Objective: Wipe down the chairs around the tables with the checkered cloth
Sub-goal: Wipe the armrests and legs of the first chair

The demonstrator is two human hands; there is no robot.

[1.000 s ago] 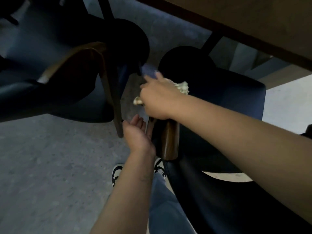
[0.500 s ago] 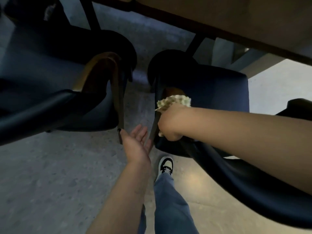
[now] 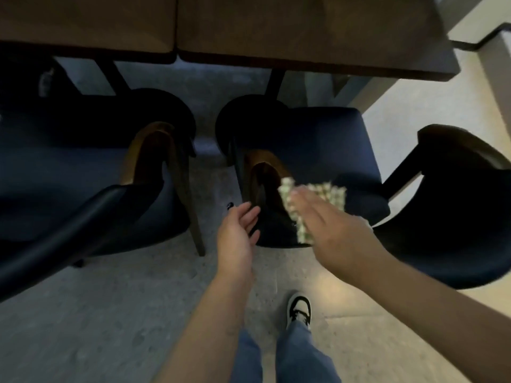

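The right hand is sliding the checkered cloth off the wooden armrest onto the right chair's seat, fingers flattening; the left hand is drifting nearer that armrest.

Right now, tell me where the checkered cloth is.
In the head view, the checkered cloth lies under the right hand on the right-hand chair, right of centre.

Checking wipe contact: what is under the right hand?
The checkered cloth lies under the right hand, spread over the blue seat of the right chair. The hand hides the cloth's middle and the seat below it.
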